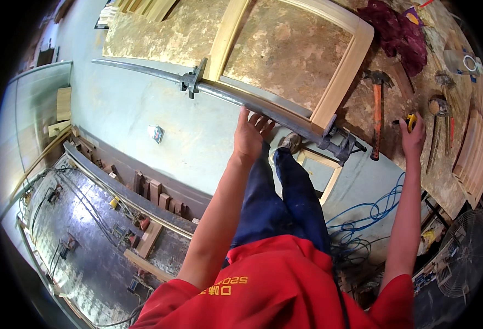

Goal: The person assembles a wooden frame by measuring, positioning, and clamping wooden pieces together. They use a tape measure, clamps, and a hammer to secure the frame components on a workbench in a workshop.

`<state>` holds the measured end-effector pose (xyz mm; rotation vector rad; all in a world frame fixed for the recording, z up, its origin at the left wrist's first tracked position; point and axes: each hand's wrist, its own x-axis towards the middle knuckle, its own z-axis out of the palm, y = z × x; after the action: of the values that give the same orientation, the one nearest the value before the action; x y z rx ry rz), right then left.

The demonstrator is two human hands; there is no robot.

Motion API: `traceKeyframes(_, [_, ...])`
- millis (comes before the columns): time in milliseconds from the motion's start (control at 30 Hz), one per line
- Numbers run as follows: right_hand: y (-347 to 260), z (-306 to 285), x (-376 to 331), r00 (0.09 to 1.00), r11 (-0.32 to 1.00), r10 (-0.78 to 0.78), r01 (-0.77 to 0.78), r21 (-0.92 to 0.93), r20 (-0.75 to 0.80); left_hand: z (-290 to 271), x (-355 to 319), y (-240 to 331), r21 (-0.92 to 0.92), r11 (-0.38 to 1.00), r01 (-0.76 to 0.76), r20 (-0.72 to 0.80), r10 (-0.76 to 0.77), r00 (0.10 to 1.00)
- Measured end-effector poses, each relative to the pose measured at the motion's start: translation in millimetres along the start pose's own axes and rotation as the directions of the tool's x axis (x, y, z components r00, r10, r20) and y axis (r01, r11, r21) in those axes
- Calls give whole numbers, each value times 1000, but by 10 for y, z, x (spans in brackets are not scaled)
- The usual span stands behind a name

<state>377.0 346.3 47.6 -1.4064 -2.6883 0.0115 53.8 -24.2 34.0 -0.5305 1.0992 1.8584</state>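
A long grey bar clamp (236,97) runs along the near edge of a pale wooden frame (337,82), its screw end to the right. My left hand (250,134) is at the near side of the clamp bar, the thumb tip against it and the fingers apart. Over the right of the workbench, my right hand (414,137) is closed around a small yellow and black tool (412,122); its kind is hard to make out. A hammer (377,112) with an orange handle lies between that hand and the frame.
The frame rests on a stained workbench (159,35). A dark red cloth (397,35) and wood strips (477,151) lie to the right. Blue hose (370,214) coils on the floor near a fan (466,252). Another frame (332,183) leans below the bench; wood blocks (155,192) line the left.
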Motion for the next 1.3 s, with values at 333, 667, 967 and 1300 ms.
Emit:
traceKeyframes(333, [458, 77, 24, 942, 821, 273, -334, 463, 195, -221, -120, 47, 184, 977, -105, -121, 129, 984])
traceKeyframes(667, [-2529, -909, -1098, 744, 588, -310, -340, 734, 592, 37, -651, 87, 548, 793, -267, -97, 377, 921])
traceKeyframes(967, [-3327, -1163, -810, 627, 673, -559, -39, 739, 542, -168, -923, 366, 411, 895, 176, 368, -339, 866])
traceKeyframes(1300, [-1879, -795, -305, 831, 847, -202, -117, 518, 518, 208, 683, 2478, 925, -56, -375, 350, 508, 787])
